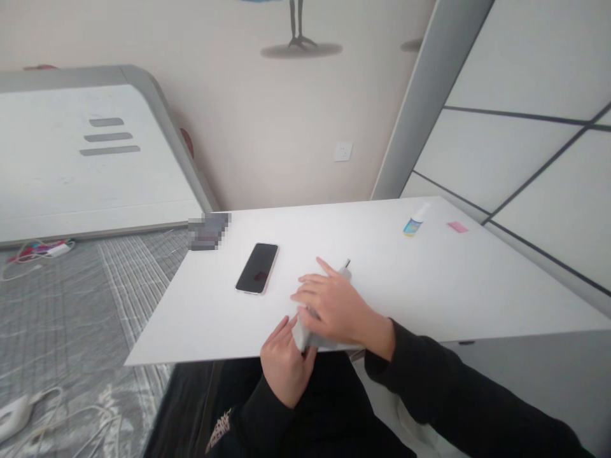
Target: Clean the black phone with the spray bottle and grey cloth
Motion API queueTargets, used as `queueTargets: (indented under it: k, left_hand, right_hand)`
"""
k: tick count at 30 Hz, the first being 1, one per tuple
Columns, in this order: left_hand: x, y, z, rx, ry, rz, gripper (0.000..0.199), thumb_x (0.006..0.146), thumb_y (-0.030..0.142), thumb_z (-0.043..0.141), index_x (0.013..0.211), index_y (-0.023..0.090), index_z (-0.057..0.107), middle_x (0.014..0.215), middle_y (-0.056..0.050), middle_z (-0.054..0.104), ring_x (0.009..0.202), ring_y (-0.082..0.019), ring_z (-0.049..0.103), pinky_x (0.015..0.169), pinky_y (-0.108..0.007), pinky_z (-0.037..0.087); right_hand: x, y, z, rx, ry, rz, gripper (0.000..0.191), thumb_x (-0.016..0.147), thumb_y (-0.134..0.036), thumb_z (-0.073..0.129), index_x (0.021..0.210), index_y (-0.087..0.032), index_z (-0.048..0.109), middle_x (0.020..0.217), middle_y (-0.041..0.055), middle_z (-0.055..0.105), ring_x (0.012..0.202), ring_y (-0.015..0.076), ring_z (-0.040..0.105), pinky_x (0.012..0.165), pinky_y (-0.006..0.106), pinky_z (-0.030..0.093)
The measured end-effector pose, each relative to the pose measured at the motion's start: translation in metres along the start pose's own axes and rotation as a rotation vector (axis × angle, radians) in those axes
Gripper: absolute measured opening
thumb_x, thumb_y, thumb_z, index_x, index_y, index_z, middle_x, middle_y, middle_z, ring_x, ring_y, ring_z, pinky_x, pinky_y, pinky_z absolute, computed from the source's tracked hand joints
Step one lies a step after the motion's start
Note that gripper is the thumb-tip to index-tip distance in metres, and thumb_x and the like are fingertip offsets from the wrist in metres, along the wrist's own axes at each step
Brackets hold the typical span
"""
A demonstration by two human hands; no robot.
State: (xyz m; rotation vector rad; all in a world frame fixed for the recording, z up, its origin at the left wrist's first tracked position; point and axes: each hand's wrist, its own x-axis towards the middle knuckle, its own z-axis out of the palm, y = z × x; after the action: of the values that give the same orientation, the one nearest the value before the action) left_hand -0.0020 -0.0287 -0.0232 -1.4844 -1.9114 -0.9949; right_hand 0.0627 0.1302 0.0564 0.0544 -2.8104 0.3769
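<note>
- The left hand (285, 364), in a black sleeve (267, 416), was nearest the table's front edge, its fingers curled against the low end of the white object (300, 334) and seemingly grasping it, though its palm was turned away.
- The right hand (334, 306) lay cupped over the same object, fingers closed around it; its black sleeve (453, 388) ran off the lower right of the view.
- Both hands hid most of the white object, so its shape and kind could not be made out. It lay on the table's front part, with a narrow dark tip (347, 263) showing past the right hand.
- On the white table (443, 299), a black-screened smartphone (256, 268) lay left of the hands, well apart from them.
- Beyond it, at the far left corner, sat a pixelated block (209, 230), impossible to identify.
- Toward the far right stood a small bottle with a blue label (414, 222), near a pink note (457, 227).
- Further off, a wall socket (342, 151) showed on the wall.
</note>
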Motion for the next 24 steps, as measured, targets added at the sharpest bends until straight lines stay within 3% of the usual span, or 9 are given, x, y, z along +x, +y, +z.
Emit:
queueTargets:
  k: [4, 7, 9, 11, 14, 15, 17, 20, 24]
  left_hand:
    - [0.002, 0.003, 0.0, 0.016, -0.014, -0.039, 0.01, 0.095, 0.019, 0.061, 0.104, 0.017, 0.066, 0.099, -0.009, 0.08, 0.083, -0.021, 0.078, 0.086, -0.034, 0.062]
    - [0.002, 0.002, -0.001, 0.009, -0.002, -0.024, 0.012, 0.095, 0.017, 0.054, 0.097, 0.016, 0.066, 0.089, -0.01, 0.08, 0.079, -0.023, 0.078, 0.084, -0.036, 0.063]
    - [0.002, 0.001, -0.001, 0.007, 0.007, -0.009, 0.016, 0.095, 0.016, 0.05, 0.092, 0.015, 0.065, 0.078, -0.01, 0.078, 0.073, -0.024, 0.077, 0.081, -0.037, 0.064]
    - [0.002, 0.001, -0.001, 0.015, 0.0, -0.016, 0.014, 0.095, 0.018, 0.052, 0.091, 0.015, 0.065, 0.077, -0.009, 0.077, 0.07, -0.023, 0.077, 0.082, -0.037, 0.063]
    - [0.003, 0.003, -0.002, 0.026, -0.026, -0.049, 0.008, 0.096, 0.02, 0.059, 0.098, 0.016, 0.065, 0.093, -0.009, 0.08, 0.078, -0.022, 0.078, 0.085, -0.035, 0.062]
    - [0.003, 0.003, -0.002, 0.025, -0.025, -0.053, 0.009, 0.096, 0.02, 0.059, 0.101, 0.016, 0.065, 0.097, -0.01, 0.08, 0.081, -0.022, 0.078, 0.086, -0.035, 0.062]
    - [0.003, 0.003, -0.002, 0.015, -0.016, -0.03, 0.012, 0.097, 0.021, 0.055, 0.101, 0.015, 0.065, 0.093, -0.01, 0.08, 0.08, -0.022, 0.078, 0.084, -0.035, 0.062]
    - [0.002, 0.001, -0.002, -0.003, -0.004, -0.005, 0.018, 0.097, 0.02, 0.05, 0.089, 0.016, 0.065, 0.075, -0.009, 0.076, 0.071, -0.023, 0.076, 0.078, -0.035, 0.063]
    - [0.006, 0.003, -0.005, 0.003, -0.038, -0.056, 0.011, 0.097, 0.02, 0.057, 0.094, 0.016, 0.067, 0.085, -0.009, 0.079, 0.074, -0.021, 0.076, 0.084, -0.034, 0.061]
  right_hand:
    - [0.006, 0.015, -0.003, -0.054, 0.017, 0.211, 0.037, 0.097, -0.016, 0.039, 0.099, -0.016, 0.077, 0.108, 0.0096, 0.078, 0.127, 0.0292, 0.059, 0.121, 0.062, 0.014]
    - [0.006, 0.002, 0.003, 0.002, 0.01, 0.065, 0.033, 0.094, -0.017, 0.043, 0.096, -0.017, 0.077, 0.103, 0.0065, 0.079, 0.124, 0.0272, 0.06, 0.124, 0.059, 0.008]
    - [0.007, -0.005, 0.006, 0.029, -0.016, -0.037, 0.031, 0.093, -0.018, 0.046, 0.094, -0.018, 0.077, 0.1, 0.0052, 0.079, 0.115, 0.0243, 0.065, 0.125, 0.052, 0.011]
    - [0.01, 0.0, 0.004, 0.011, -0.039, 0.004, 0.032, 0.093, -0.017, 0.045, 0.094, -0.017, 0.077, 0.101, 0.0064, 0.079, 0.108, 0.0227, 0.067, 0.123, 0.048, 0.02]
    - [0.013, 0.016, -0.003, -0.063, -0.039, 0.213, 0.037, 0.094, -0.013, 0.041, 0.095, -0.014, 0.078, 0.106, 0.0106, 0.078, 0.119, 0.0271, 0.064, 0.119, 0.053, 0.024]
    - [0.012, 0.017, -0.004, -0.079, -0.038, 0.23, 0.037, 0.094, -0.013, 0.04, 0.095, -0.014, 0.077, 0.105, 0.0112, 0.078, 0.125, 0.029, 0.061, 0.119, 0.056, 0.022]
    - [0.01, 0.009, -0.002, -0.063, -0.048, 0.129, 0.035, 0.094, -0.014, 0.042, 0.095, -0.015, 0.077, 0.103, 0.0102, 0.079, 0.128, 0.0294, 0.058, 0.121, 0.057, 0.016]
    - [0.007, -0.003, 0.003, 0.0, -0.072, -0.058, 0.029, 0.092, -0.021, 0.049, 0.092, -0.019, 0.078, 0.099, 0.0067, 0.079, 0.113, 0.0245, 0.066, 0.119, 0.048, 0.025]
    - [0.011, 0.015, -0.004, -0.089, -0.024, 0.146, 0.03, 0.092, -0.016, 0.048, 0.085, -0.017, 0.077, 0.091, 0.0079, 0.078, 0.095, 0.0217, 0.069, 0.108, 0.042, 0.038]
